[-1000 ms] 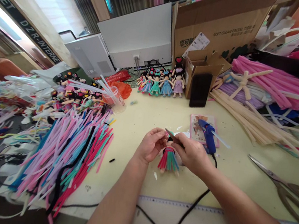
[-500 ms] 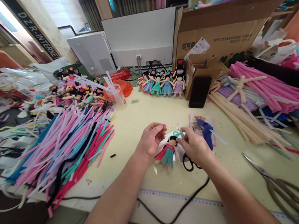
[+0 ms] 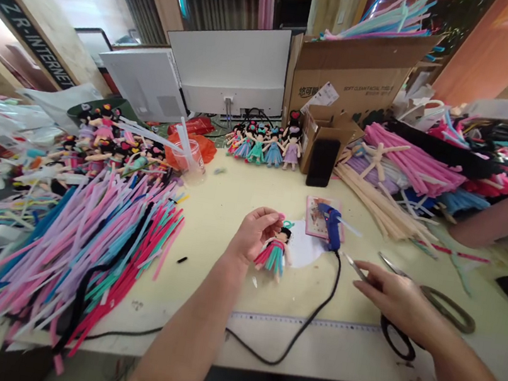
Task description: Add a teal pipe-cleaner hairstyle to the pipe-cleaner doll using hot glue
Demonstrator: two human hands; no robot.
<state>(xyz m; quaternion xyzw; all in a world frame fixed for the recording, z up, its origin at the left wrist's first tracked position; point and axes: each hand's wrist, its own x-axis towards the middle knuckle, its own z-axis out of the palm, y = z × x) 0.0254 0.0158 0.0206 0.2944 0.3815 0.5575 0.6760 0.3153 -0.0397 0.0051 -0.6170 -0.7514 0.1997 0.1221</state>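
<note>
My left hand (image 3: 253, 234) is closed, thumb and fingertips pinching a small pink piece (image 3: 281, 217). Just beside those fingers lies a small doll (image 3: 274, 254) with black hair and a pink and teal skirt; a teal loop (image 3: 287, 225) shows at its head. Off to the right, my right hand (image 3: 393, 295) is wrapped round a pair of black-handled scissors (image 3: 398, 341), blades pointing left above the table. Partly behind that hand rests a larger pair of metal scissors (image 3: 449, 309). A blue glue gun (image 3: 332, 226) lies on a pink-edged card (image 3: 314, 215).
Fuzzy pipe cleaners (image 3: 77, 253) are heaped at the left. Finished dolls (image 3: 265, 146) stand at the back near a cardboard box (image 3: 348, 71) and a black phone (image 3: 322, 162). A black cord (image 3: 310, 323) crosses the front, over a ruler strip (image 3: 352, 330).
My right hand has moved right, away from the doll, carrying the black-handled scissors towards the larger scissors. My left hand keeps its pinch on the pink piece. The head view has shifted slightly.
</note>
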